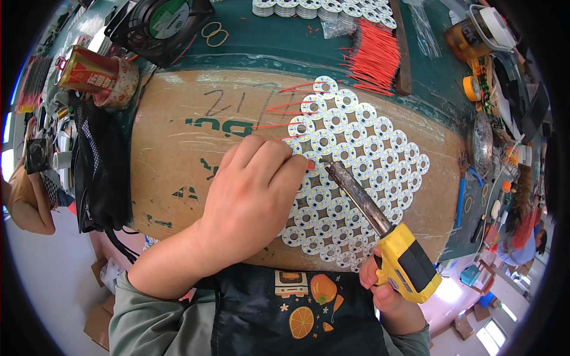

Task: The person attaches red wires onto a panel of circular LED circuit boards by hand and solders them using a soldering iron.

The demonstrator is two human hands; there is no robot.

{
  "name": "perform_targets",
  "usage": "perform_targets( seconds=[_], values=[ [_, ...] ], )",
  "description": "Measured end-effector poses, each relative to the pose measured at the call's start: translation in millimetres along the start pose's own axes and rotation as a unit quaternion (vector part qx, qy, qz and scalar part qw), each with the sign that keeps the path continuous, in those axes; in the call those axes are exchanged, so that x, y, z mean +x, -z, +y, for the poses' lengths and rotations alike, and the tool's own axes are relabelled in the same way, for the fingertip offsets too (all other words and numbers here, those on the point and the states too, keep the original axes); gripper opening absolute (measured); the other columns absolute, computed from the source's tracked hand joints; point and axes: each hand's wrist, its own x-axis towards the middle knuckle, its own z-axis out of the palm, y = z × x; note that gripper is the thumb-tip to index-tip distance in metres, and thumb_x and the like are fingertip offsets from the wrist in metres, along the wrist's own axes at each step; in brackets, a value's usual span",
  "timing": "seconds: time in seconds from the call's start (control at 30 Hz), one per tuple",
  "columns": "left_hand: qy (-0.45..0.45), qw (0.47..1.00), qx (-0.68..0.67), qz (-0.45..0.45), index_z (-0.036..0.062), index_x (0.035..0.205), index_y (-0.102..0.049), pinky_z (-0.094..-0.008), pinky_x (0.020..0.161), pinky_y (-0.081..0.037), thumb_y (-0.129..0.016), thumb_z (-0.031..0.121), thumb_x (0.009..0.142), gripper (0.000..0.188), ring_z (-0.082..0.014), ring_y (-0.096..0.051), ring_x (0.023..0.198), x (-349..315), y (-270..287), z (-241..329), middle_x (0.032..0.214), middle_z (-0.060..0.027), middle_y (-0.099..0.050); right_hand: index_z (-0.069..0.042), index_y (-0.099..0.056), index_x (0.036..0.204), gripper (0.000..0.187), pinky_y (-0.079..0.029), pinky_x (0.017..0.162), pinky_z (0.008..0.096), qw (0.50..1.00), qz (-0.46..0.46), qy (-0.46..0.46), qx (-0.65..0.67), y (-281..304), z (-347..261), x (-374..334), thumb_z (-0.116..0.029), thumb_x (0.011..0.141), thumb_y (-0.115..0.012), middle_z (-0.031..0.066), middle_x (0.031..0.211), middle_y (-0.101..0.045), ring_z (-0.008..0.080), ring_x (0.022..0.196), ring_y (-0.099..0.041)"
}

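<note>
A sheet of round white LED ring boards [356, 133] lies on a cardboard sheet [172, 136]. Thin red wires [279, 108] stick out leftward from the boards along its upper left edge. Over that edge, my left hand [252, 184] is closed, its fingers pinched on a red wire whose end shows by the fingertips; the rest is hidden under the hand. My right hand [395, 302] grips a yellow and black soldering gun [407, 261] by its handle. Its dark metal tip points up and left, at the boards beside my left fingertips. Whether it touches them I cannot tell.
Beyond the cardboard lie a bundle of red wires [375, 56] and stacked ring boards [309, 8]. A black fan [160, 26] and a red can [89, 70] stand at the far left. On the right are a jar [475, 35] and a roll of yellow tape [471, 88].
</note>
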Motion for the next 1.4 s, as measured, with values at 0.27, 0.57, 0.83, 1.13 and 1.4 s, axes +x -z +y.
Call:
perform_targets(
  seconds=[0.27,0.57,0.83,1.13,1.4],
  values=[
    [-0.03,0.999,-0.022,-0.019,0.0037,0.1,-0.075,-0.0377,0.078,-0.052,-0.073,-0.005,0.068,0.033,-0.026,-0.065,0.087,-3,5,2,0.094,-0.0057,-0.066,-0.004,-0.066,0.095,0.028,-0.048,0.058,0.0282,0.999,0.001,-0.037,0.006,0,-4,-4,-0.026,0.087,-0.082,0.0054,0.081,-0.063,0.0149,0.066,-0.061],
    [-0.029,0.999,-0.032,-0.027,0.0041,0.1,-0.075,-0.0376,0.078,-0.053,-0.073,-0.005,0.069,0.032,-0.0254,-0.065,0.086,-3,3,2,0.092,-0.0054,-0.066,-0.004,-0.065,0.092,0.031,-0.047,0.056,0.0285,0.998,0.003,-0.026,-0.058,4,3,-6,-0.03,0.088,-0.08,0.0051,0.078,-0.062,0.0154,0.064,-0.061],
    [-0.028,0.999,-0.028,-0.036,0.0027,0.1,-0.074,-0.0378,0.079,-0.053,-0.072,-0.005,0.07,0.031,-0.0261,-0.064,0.086,-2,5,3,0.092,-0.006,-0.065,-0.004,-0.066,0.095,0.03,-0.048,0.056,0.0297,0.99,-0.012,-0.009,-0.139,7,7,-8,-0.031,0.09,-0.079,0.0049,0.079,-0.062,0.0162,0.063,-0.062],
    [-0.025,0.998,-0.025,-0.047,0.0028,0.099,-0.074,-0.038,0.08,-0.053,-0.071,-0.005,0.071,0.029,-0.0272,-0.064,0.087,0,5,5,0.092,-0.0069,-0.064,-0.004,-0.066,0.098,0.034,-0.048,0.06,0.0286,1.0,0.013,-0.023,-0.006,0,-8,1,-0.035,0.091,-0.079,0.0034,0.08,-0.061,0.0145,0.069,-0.061],
    [0.0,0.998,-0.048,-0.027,0.005,0.094,-0.074,-0.0403,0.075,-0.054,-0.077,-0.004,0.075,0.021,-0.0288,-0.065,0.083,17,17,8,0.09,-0.0075,-0.066,-0.004,-0.049,0.143,0.087,-0.042,0.055,0.0282,0.998,0.043,-0.045,-0.032,11,-7,7,-0.053,0.082,-0.086,0.0004,0.078,-0.051,0.0125,0.065,-0.05]
  ],
)
